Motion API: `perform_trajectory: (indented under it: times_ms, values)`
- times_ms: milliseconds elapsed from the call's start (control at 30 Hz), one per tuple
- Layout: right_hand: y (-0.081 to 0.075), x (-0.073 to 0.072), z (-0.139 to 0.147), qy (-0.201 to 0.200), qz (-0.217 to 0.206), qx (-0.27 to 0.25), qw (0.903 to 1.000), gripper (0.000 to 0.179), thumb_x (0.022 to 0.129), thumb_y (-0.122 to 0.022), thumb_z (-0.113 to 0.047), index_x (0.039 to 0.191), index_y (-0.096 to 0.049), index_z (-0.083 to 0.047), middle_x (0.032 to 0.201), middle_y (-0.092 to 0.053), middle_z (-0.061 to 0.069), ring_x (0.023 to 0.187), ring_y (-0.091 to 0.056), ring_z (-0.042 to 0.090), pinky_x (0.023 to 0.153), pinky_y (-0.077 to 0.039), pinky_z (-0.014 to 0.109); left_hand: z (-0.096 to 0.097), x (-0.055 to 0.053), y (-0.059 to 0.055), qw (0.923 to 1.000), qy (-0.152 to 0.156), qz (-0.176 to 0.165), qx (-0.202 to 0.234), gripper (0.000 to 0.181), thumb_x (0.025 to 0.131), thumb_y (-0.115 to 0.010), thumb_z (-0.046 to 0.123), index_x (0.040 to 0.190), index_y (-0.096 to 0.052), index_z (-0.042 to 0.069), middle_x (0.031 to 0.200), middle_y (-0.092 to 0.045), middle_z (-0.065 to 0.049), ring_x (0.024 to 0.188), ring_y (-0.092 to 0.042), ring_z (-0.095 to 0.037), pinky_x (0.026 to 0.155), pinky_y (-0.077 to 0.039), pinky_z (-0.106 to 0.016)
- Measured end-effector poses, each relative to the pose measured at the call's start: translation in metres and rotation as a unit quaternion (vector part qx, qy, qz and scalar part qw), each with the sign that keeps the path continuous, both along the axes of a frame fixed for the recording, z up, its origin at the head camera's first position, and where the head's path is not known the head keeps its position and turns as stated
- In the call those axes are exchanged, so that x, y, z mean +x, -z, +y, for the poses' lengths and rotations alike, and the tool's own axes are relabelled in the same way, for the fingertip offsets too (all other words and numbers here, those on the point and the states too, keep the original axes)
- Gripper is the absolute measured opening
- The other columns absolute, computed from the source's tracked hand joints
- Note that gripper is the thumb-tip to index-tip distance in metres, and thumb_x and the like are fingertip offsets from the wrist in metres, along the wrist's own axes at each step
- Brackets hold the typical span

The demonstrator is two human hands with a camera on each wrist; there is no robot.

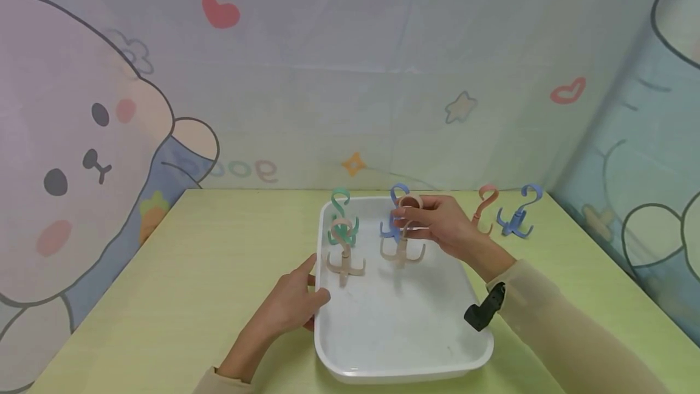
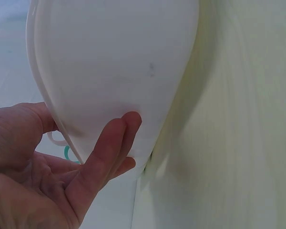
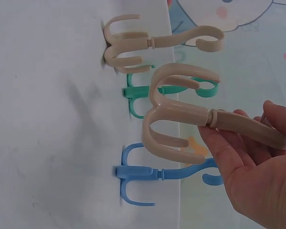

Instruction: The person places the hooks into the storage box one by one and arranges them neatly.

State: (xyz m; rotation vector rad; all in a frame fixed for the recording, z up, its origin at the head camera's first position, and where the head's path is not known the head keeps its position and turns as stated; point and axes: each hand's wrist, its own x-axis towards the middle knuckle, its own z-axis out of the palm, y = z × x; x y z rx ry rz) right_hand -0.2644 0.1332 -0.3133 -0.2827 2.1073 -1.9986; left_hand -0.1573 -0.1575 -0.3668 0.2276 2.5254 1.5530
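In the head view my right hand (image 1: pixel 449 228) holds a beige four-prong hook (image 1: pixel 401 253) by its curved top, prongs downward over the white tray (image 1: pixel 394 327). The right wrist view shows the thumb and fingers round its hooked neck. A second beige four-prong hook (image 1: pixel 346 264) stands in the tray, with a green hook (image 3: pixel 136 92) behind it. Beside the held one, partly covered by it and my hand, a blue hook (image 3: pixel 139 172) stands at the tray's far end. My left hand (image 1: pixel 290 303) grips the tray's left side, thumb over the rim, fingers against the outer wall.
Right of the tray, on the light yellow-green table (image 1: pixel 229 248), stand a pink hook (image 1: pixel 483 202), partly hidden by my right hand, and another blue hook (image 1: pixel 515 222). A cartoon-printed cloth (image 1: pixel 328 78) hangs behind the table. A black device (image 1: pixel 484 307) sits on my right wrist.
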Motion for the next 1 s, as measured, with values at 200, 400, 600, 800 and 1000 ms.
perform_trajectory:
  times_ms: [200,400,600,800,1000]
  values:
    - [0.004,-0.001,-0.005,-0.005,-0.006,-0.005,1.0,0.021,0.1,-0.071,-0.011,0.117,-0.075,0.001,0.124,-0.076,0.005,0.101,-0.078,0.015,0.095,-0.065,0.038,0.0,0.0,0.0,1.0,0.001,0.003,0.0,0.077,0.09,-0.056,0.007,0.164,-0.032,0.006,0.128,-0.066,-0.031,0.063,-0.075,-0.025,0.052,-0.065,-0.04]
    - [0.008,-0.002,-0.006,-0.027,-0.014,-0.006,0.9995,0.01,0.101,-0.069,-0.006,0.107,-0.077,-0.003,0.143,-0.068,0.012,0.108,-0.077,0.016,0.106,-0.059,0.044,0.0,0.0,0.001,1.0,0.002,0.0,0.001,0.079,0.091,-0.056,0.007,0.165,-0.029,0.005,0.128,-0.066,-0.031,0.062,-0.075,-0.026,0.052,-0.065,-0.04]
    - [0.012,-0.005,-0.004,-0.043,-0.018,0.001,0.9989,0.013,0.101,-0.068,-0.006,0.11,-0.076,-0.001,0.146,-0.064,0.016,0.113,-0.075,0.016,0.111,-0.056,0.044,0.0,-0.001,0.0,1.0,-0.001,0.001,-0.004,0.078,0.091,-0.056,0.007,0.165,-0.031,0.006,0.128,-0.066,-0.031,0.062,-0.075,-0.025,0.052,-0.065,-0.04]
    - [0.016,-0.008,-0.003,-0.053,-0.028,0.016,0.9981,0.014,0.102,-0.067,-0.007,0.111,-0.076,-0.001,0.143,-0.066,0.017,0.12,-0.073,0.021,0.11,-0.057,0.043,0.0,-0.001,0.0,1.0,0.001,0.004,-0.004,0.076,0.09,-0.056,0.007,0.163,-0.034,0.007,0.127,-0.067,-0.031,0.063,-0.075,-0.025,0.051,-0.065,-0.04]
    - [0.02,-0.011,-0.001,-0.057,-0.031,0.025,0.9976,0.032,0.103,-0.066,-0.008,0.131,-0.068,0.006,0.137,-0.071,0.015,0.125,-0.071,0.026,0.111,-0.057,0.043,0.0,-0.001,0.0,1.0,0.003,0.003,-0.004,0.077,0.09,-0.056,0.007,0.164,-0.032,0.006,0.128,-0.066,-0.031,0.064,-0.075,-0.025,0.052,-0.065,-0.04]
